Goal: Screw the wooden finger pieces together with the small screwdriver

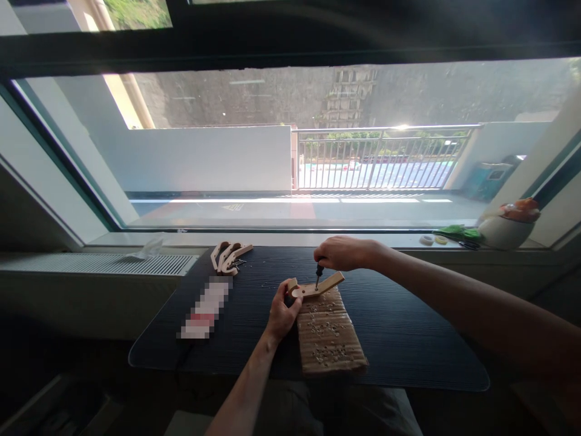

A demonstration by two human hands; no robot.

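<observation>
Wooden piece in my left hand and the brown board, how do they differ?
The wooden piece is slim and bent; the brown board is broad and roughly rectangular. The wooden piece looks smoother and paler; the brown board is ridged and pockmarked.

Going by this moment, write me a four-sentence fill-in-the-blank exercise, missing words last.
The left hand holds the wooden piece; the screwdriver is in the ____ hand.
The screwdriver's tip points ____, not up.
More wooden pieces lie near the far ____ corner of the table.
A metal railing stands outside the ____.

Missing words: right; down; left; window.
</observation>
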